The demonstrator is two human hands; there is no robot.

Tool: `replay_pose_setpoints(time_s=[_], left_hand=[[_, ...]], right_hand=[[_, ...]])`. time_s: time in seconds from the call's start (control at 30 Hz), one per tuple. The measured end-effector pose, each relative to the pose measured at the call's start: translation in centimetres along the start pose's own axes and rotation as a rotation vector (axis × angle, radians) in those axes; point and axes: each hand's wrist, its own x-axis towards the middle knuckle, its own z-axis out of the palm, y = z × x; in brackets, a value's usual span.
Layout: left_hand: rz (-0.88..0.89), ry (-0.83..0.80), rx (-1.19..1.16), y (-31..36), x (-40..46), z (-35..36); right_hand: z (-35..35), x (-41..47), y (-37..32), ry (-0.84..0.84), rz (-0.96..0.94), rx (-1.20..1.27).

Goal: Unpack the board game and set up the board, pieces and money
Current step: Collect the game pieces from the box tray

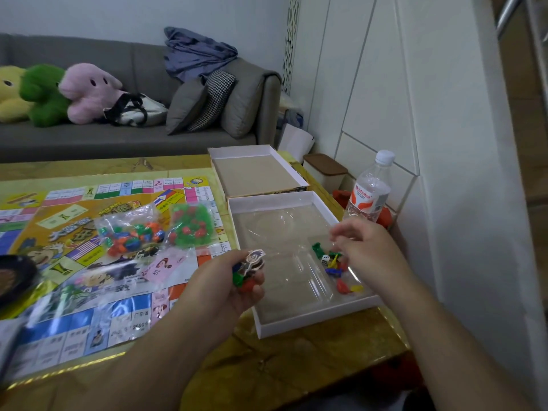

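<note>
- Left hand (234, 280) grips a cluster of pawns (247, 272); right hand (360, 247), fingers curled, blurred, reaches over loose pieces (338, 269) in the box tray (284, 321); grip unclear.
- Board (89, 262) lies unfolded on the surface (296, 360).
- Two bags (130, 232) remain sealed; no money visible yet.

The game board (89, 262) lies unfolded flat toward the tabletop's left edge, two clear bags of coloured pieces (154, 229) on it. At the right edge sits the open box (299, 262), loose pawns and a die (325, 258) in its clear tray, perhaps plastic.
</note>
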Motion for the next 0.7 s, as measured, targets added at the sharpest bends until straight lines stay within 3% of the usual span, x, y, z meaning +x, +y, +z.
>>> replay_pose_setpoints(time_s=[0.07, 0.2, 0.33, 0.43, 0.53, 0.7], left_hand=[[0.013, -0.01, 0.041, 0.0, -0.1, -0.7], [0.046, 0.053, 0.142, 0.0, -0.6, -1.8], [0.056, 0.065, 0.175, 0.2, -1.2, -3.6], [0.117, 0.05, 0.229, 0.9, -1.8, -5.1], [0.203, 0.069, 0.349, 1.4, -2.6, -6.5], [0.267, 0.086, 0.405, 2.7, -4.3, -9.2]], right_hand=[[-0.4, 1.4, 2.3, 0.058, 0.071, -0.13], [0.4, 2.1, 4.1, -0.029, 0.116, -0.27], [2.1, -0.1, 0.6, 0.023, -0.041, -0.136], [5.3, -3.3, -3.2, -0.231, -0.122, 0.165], [9.5, -6.0, -5.3, -0.514, -0.074, 0.246], [14.0, -7.8, -7.1, -0.52, -0.119, 0.275]])
